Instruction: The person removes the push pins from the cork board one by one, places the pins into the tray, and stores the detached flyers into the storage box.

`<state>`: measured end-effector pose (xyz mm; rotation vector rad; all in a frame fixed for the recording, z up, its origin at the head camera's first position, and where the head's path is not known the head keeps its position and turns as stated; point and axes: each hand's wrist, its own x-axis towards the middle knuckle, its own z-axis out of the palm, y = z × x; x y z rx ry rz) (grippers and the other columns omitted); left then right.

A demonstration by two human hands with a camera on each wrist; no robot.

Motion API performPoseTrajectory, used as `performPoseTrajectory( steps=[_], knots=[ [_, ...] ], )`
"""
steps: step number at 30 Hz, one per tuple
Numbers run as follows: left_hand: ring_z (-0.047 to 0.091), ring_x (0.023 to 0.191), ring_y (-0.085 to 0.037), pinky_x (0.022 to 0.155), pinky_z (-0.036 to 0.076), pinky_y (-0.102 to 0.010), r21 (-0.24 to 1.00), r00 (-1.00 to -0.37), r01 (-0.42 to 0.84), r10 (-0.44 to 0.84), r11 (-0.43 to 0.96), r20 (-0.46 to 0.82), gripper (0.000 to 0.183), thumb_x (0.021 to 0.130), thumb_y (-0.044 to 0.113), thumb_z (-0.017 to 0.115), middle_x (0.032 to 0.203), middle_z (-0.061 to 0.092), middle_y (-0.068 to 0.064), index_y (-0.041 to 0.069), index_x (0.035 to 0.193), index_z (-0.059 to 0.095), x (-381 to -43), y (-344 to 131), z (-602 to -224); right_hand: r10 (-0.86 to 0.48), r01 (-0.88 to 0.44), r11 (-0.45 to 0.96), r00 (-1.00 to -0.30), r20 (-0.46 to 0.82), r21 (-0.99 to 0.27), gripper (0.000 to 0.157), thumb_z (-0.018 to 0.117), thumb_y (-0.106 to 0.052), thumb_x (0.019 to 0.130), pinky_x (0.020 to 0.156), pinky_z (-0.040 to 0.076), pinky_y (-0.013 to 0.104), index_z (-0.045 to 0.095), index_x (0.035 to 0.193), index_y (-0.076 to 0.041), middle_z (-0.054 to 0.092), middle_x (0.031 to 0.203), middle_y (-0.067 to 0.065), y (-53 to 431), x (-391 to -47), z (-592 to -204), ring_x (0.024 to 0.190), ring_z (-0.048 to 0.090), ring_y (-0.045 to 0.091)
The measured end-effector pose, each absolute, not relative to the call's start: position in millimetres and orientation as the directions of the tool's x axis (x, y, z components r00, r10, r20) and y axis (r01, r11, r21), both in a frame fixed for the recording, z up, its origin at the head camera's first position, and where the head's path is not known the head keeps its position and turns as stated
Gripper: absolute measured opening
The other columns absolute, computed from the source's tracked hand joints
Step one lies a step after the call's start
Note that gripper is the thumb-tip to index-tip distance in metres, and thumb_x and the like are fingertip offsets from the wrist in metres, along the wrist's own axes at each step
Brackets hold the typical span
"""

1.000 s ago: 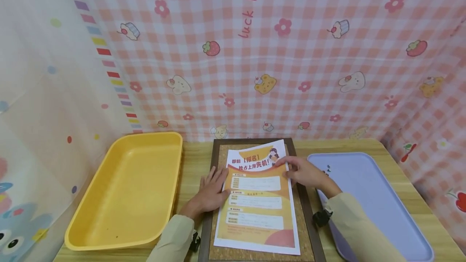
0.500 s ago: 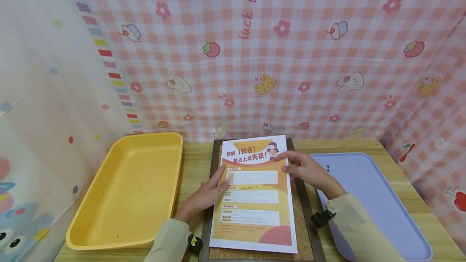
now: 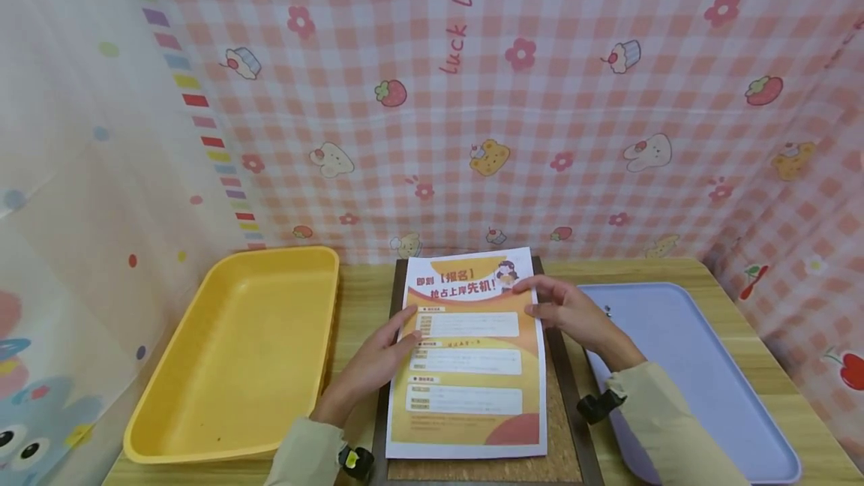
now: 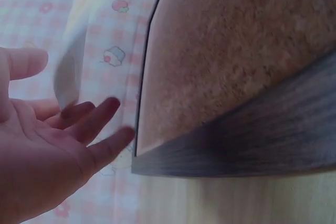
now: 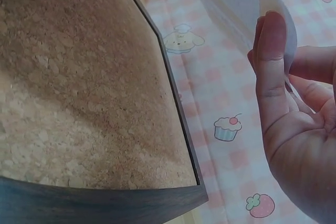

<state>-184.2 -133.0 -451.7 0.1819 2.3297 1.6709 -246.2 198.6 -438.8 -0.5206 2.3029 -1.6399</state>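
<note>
A printed yellow-and-orange poster (image 3: pixel 466 366) is held above a cork board (image 3: pixel 563 426) in a dark frame. My right hand (image 3: pixel 583 317) pinches its right edge near the top; the right wrist view shows the sheet (image 5: pixel 239 17) curving between thumb and fingers. At the left edge, my left hand (image 3: pixel 371 362) has its fingers spread and loosely bent. The left wrist view shows the sheet's edge (image 4: pixel 71 80) against those fingers, with the thumb apart from it. Below the lifted sheet, both wrist views show bare cork (image 4: pixel 241 40).
A yellow tray (image 3: pixel 246 336) stands left of the board on the wooden table (image 3: pixel 354 283). To the right lies a lavender tray (image 3: pixel 682 366), with small shiny pieces (image 3: pixel 608 312) near its upper left corner. A checked cloth (image 3: pixel 432 118) hangs behind the table.
The poster has shifted up and left over the board, and its top edge lies straighter. My left hand has drawn back from a flatter pose to the sheet's edge. The right keeps its pinch.
</note>
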Motion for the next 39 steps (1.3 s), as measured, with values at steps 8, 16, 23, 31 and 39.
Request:
performPoseTrajectory(
  steps=[8, 16, 23, 31, 39],
  knots=[
    [0.069, 0.084, -0.019, 0.085, 0.05, -0.038, 0.943, -0.958, -0.039, 0.255, 0.329, -0.128, 0.068, 0.1, 0.01, 0.056, 0.114, 0.066, -0.013, 0.02, 0.159, 0.024, -177, -137, -442, -0.436, -0.13, 0.242, -0.9, 0.012, -0.962, 0.03, 0.064, -0.014, 0.097, 0.071, 0.053, 0.035, 0.061, 0.126, -0.008, 0.057, 0.136, 0.016, 192, -243, -437, 0.083, 0.06, 0.015],
    [0.068, 0.085, -0.021, 0.073, 0.055, -0.034, 0.946, -0.976, 0.007, 0.209, 0.324, -0.064, 0.069, 0.096, -0.002, 0.057, 0.12, 0.062, -0.021, 0.018, 0.157, 0.031, -175, -137, -434, -0.43, -0.121, 0.227, -0.903, 0.012, -0.966, 0.028, 0.063, -0.016, 0.098, 0.068, 0.052, 0.038, 0.062, 0.125, -0.009, 0.059, 0.131, 0.011, 190, -243, -436, 0.076, 0.057, 0.016],
    [0.07, 0.082, -0.023, 0.066, 0.058, -0.037, 0.96, -0.989, -0.051, 0.118, 0.276, -0.087, 0.064, 0.095, -0.003, 0.058, 0.117, 0.064, -0.022, 0.024, 0.151, 0.044, -173, -141, -427, -0.451, -0.151, 0.226, -0.892, 0.034, -0.962, 0.029, 0.064, -0.015, 0.097, 0.066, 0.052, 0.035, 0.064, 0.125, -0.007, 0.059, 0.133, 0.015, 186, -242, -434, 0.074, 0.056, 0.014],
    [0.069, 0.082, -0.022, 0.065, 0.058, -0.036, 0.955, -0.996, -0.054, 0.054, 0.293, -0.073, 0.058, 0.096, -0.001, 0.059, 0.118, 0.066, -0.018, 0.024, 0.147, 0.05, -172, -147, -419, -0.526, -0.119, 0.182, -0.85, 0.005, -0.976, 0.03, 0.065, -0.014, 0.095, 0.072, 0.057, 0.036, 0.063, 0.124, -0.003, 0.063, 0.12, 0.016, 179, -237, -432, 0.081, 0.066, 0.014],
    [0.07, 0.082, -0.022, 0.065, 0.058, -0.037, 0.959, -0.997, -0.042, 0.046, 0.281, -0.057, 0.054, 0.095, -0.003, 0.06, 0.119, 0.066, -0.019, 0.02, 0.144, 0.054, -170, -154, -421, -0.607, -0.091, 0.105, -0.795, 0.009, -0.99, 0.031, 0.063, -0.008, 0.096, 0.082, 0.058, 0.045, 0.059, 0.125, 0.003, 0.059, 0.125, 0.023, 174, -231, -429, 0.094, 0.071, 0.021]
  ],
)
